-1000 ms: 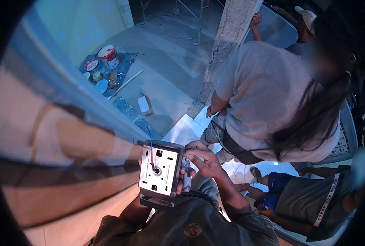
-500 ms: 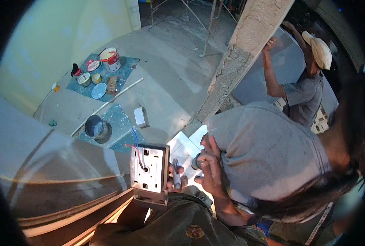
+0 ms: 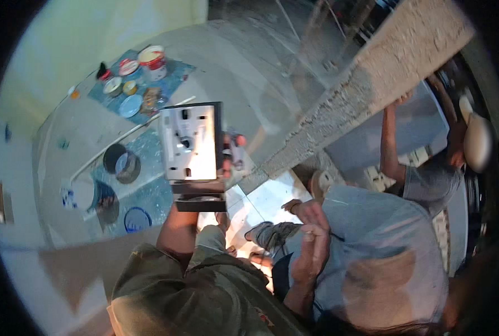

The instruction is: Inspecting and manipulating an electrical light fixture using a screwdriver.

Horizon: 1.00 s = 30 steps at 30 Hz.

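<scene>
My left hand [image 3: 227,158] is closed around a boxy dark electrical fixture [image 3: 189,143], held up in front of me. Its slotted metal back plate faces me, with a hole near the middle and bright glare down one side. Below the plate juts a narrower dark section. Most of my palm is hidden behind the fixture; only fingertips show along its right edge, beside a small pale object too blurred to name. My right hand does not show. The hands [image 3: 312,238] close together at the right belong to the co-worker in grey.
A co-worker in a grey shirt [image 3: 384,235] stands close on my right. Beyond, another person [image 3: 434,182] touches a large board. A rough cement post [image 3: 361,95] slants across. Paint tubs [image 3: 151,63], a dark bucket [image 3: 115,158] and a pale pole [image 3: 132,131] are on the floor.
The fixture has moved up and slightly left in view, away from my body. My view has shifted, bringing more floor at left into sight. The co-worker's hands are now close together.
</scene>
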Tool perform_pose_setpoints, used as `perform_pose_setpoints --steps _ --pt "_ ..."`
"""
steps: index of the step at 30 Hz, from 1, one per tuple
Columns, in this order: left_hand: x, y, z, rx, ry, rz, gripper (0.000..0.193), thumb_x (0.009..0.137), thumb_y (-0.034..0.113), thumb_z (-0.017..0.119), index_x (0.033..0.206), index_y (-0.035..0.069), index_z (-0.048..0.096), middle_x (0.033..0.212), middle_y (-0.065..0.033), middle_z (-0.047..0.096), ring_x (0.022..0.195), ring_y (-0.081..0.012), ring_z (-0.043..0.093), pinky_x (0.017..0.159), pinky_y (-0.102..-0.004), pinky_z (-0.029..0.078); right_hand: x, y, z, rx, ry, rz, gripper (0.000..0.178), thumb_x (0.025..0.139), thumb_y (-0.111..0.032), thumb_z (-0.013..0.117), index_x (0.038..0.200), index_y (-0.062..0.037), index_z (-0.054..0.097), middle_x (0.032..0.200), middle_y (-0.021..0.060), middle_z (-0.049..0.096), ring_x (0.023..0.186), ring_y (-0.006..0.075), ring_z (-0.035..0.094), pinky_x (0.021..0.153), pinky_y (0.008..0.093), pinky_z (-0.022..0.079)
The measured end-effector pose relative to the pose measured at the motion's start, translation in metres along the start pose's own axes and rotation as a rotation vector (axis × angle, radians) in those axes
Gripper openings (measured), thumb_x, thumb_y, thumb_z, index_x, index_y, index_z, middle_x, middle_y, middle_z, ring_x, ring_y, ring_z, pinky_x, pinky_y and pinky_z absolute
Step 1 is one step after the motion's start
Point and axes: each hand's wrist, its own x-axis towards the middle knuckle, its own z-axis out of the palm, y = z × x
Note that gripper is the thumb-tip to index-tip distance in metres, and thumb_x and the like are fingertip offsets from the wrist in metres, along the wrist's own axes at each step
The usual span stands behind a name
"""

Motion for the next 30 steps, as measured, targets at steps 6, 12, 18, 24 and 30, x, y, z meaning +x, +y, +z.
perform_pose_setpoints --steps 6,12,18,24,30 --pt "0.052 0.000 0.004 -0.494 -0.060 -0.236 0.061 0.094 0.041 0.066 0.130 -0.005 0.047 0.131 -0.0263 0.042 0.095 -0.0395 0.070 0.075 -0.0438 0.064 0.089 0.041 0.055 -0.062 -0.185 0.019 0.020 0.100 -0.007 0.054 0.115 0.0029 0.064 0.116 0.0183 0.064 0.098 0.0270 0.062 0.089 0.0353 0.049" --pt "0.074 0.032 -0.026 -0.703 -0.171 -0.463 0.063 0.096 0.039 0.065 0.125 -0.012 0.041 0.134 -0.0263 0.031 0.105 -0.0460 0.068 0.090 -0.0524 0.060 0.213 0.052 0.108 -0.149 -0.117 -0.232 0.027 0.089 0.006 0.062 0.114 0.0005 0.070 0.105 0.0163 0.068 0.095 0.0289 0.065 0.083 0.0365 0.052" --pt "0.106 0.069 -0.061 -0.676 -0.136 -0.526 0.062 0.097 0.046 0.061 0.120 -0.010 0.046 0.131 -0.0308 0.036 0.094 -0.0458 0.071 0.085 -0.0461 0.063 0.309 0.064 0.172 -0.152 -0.343 -0.377 0.028 0.092 0.006 0.061 0.117 -0.0024 0.068 0.105 0.0149 0.066 0.098 0.0278 0.064 0.084 0.0350 0.051" --pt "0.178 0.112 -0.121 -0.642 -0.100 -0.426 0.056 0.098 0.041 0.061 0.115 -0.010 0.049 0.130 -0.0312 0.039 0.090 -0.0456 0.072 0.074 -0.0449 0.065 0.404 0.107 0.247 -0.004 -0.527 -0.365 0.029 0.089 0.011 0.060 0.113 -0.0027 0.069 0.105 0.0147 0.066 0.098 0.0306 0.063 0.084 0.0378 0.053" --pt "0.266 0.122 -0.226 -0.570 -0.024 -0.171 0.057 0.097 0.041 0.061 0.117 -0.011 0.049 0.130 -0.0331 0.042 0.086 -0.0462 0.070 0.070 -0.0442 0.064 0.521 0.190 0.310 0.007 -0.681 -0.379 0.027 0.093 0.007 0.057 0.118 0.0001 0.064 0.109 0.0152 0.064 0.096 0.0246 0.064 0.082 0.0366 0.053"
